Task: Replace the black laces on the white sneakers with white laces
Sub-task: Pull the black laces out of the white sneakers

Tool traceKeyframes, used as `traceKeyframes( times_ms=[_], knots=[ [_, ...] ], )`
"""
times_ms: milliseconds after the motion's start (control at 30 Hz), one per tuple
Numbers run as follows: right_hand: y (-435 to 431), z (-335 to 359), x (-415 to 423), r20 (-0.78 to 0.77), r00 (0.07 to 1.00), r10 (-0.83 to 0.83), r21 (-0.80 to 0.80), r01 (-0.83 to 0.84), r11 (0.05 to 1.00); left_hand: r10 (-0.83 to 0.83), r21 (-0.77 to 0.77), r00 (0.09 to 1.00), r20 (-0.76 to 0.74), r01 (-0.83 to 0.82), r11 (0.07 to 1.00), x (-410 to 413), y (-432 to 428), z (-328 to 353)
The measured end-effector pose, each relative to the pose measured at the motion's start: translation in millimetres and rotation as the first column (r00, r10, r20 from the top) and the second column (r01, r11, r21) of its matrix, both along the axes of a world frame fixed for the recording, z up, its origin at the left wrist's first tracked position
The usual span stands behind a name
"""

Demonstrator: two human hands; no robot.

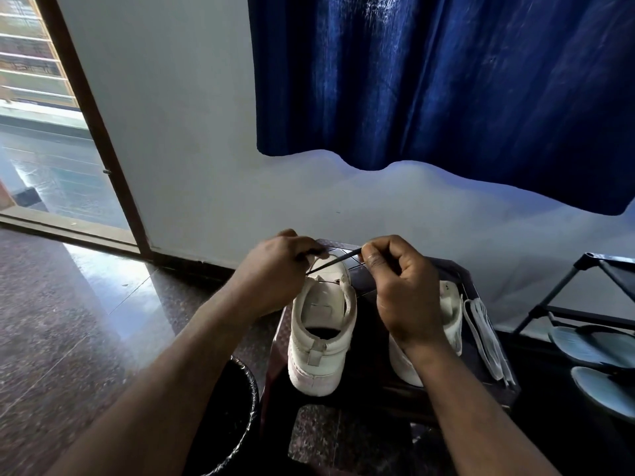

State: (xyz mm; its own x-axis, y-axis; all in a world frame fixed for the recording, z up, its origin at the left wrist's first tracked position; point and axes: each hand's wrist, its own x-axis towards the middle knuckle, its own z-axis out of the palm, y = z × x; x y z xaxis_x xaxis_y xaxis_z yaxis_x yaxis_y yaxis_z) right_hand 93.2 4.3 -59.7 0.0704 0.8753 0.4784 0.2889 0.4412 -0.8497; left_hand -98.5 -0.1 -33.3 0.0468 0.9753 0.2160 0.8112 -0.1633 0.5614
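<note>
Right hand pinches black lace. Lace runs taut down-left to sneaker eyelets, where left hand grips the sneaker. Pull likely goes up-right.

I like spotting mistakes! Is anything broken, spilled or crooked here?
Nothing looks broken or spilled. The black lace runs taut from the left sneaker to the right hand, which pinches it, while the left hand grips the sneaker's front. The white laces lie straight beside the other sneaker on the stool.
</note>
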Motion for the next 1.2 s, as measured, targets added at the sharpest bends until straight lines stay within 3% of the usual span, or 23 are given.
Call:
traceKeyframes(
  times_ms=[167, 267, 333, 400, 467, 500, 567, 633, 767, 833, 933, 1200],
  knots=[
    [5, -4, -4, 0.026, 0.986, -0.166, 0.035, 0.165, 0.986, -0.137, -0.094, 0.983, 0.124, 0.149, 0.984, 4, -8, 7],
    [4, -3, -5, -0.007, 0.985, -0.172, 0.022, 0.172, 0.985, -0.195, 0.121, 0.980, -0.030, 0.197, 0.973, 5, -5, 3],
    [1, -1, -6, 0.001, 0.987, -0.161, 0.009, 0.161, 0.987, -0.170, 0.211, 0.984, -0.047, 0.176, 0.962, 3, -3, -2],
    [-4, -1, -10, 0.054, 0.992, -0.115, -0.012, 0.116, 0.993, -0.128, 0.273, 0.992, 0.012, 0.120, 0.955, 2, 1, -8],
    [-8, -2, -15, 0.094, 0.995, -0.029, -0.064, 0.036, 0.997, -0.080, 0.246, 0.973, 0.215, 0.025, 0.969, 6, 3, -11],
    [-11, -3, -18, 0.101, 0.995, 0.005, -0.084, 0.004, 0.996, -0.049, 0.185, 0.921, 0.388, -0.025, 0.982, 9, 2, -10],
    [-14, -2, -23, 0.106, 0.994, 0.040, -0.090, -0.031, 0.995, -0.007, 0.064, 0.718, 0.696, -0.052, 0.997, 16, 0, -7],
    [-17, -2, -28, 0.115, 0.992, 0.053, -0.060, -0.046, 0.997, -0.011, 0.013, 0.487, 0.873, -0.001, 1.000, 21, -4, -3],
    [-22, -1, -38, 0.093, 0.991, 0.095, 0.004, -0.096, 0.995, 0.035, -0.039, 0.069, 0.997, 0.059, 0.997, 21, -5, 1],
    [-23, -1, -43, 0.077, 0.992, 0.102, 0.019, -0.103, 0.994, 0.059, -0.048, -0.093, 0.994, 0.115, 0.992, 23, -9, 3],
    [-24, -1, -50, 0.070, 0.995, 0.070, 0.021, -0.072, 0.997, 0.057, -0.029, -0.163, 0.985, 0.167, 0.985, 26, -16, 6],
    [-31, 7, -69, 0.092, 0.996, -0.011, -0.004, 0.012, 1.000, 0.002, 0.013, -0.075, 0.997, 0.193, 0.981, 12, -24, 4]
  ],
)
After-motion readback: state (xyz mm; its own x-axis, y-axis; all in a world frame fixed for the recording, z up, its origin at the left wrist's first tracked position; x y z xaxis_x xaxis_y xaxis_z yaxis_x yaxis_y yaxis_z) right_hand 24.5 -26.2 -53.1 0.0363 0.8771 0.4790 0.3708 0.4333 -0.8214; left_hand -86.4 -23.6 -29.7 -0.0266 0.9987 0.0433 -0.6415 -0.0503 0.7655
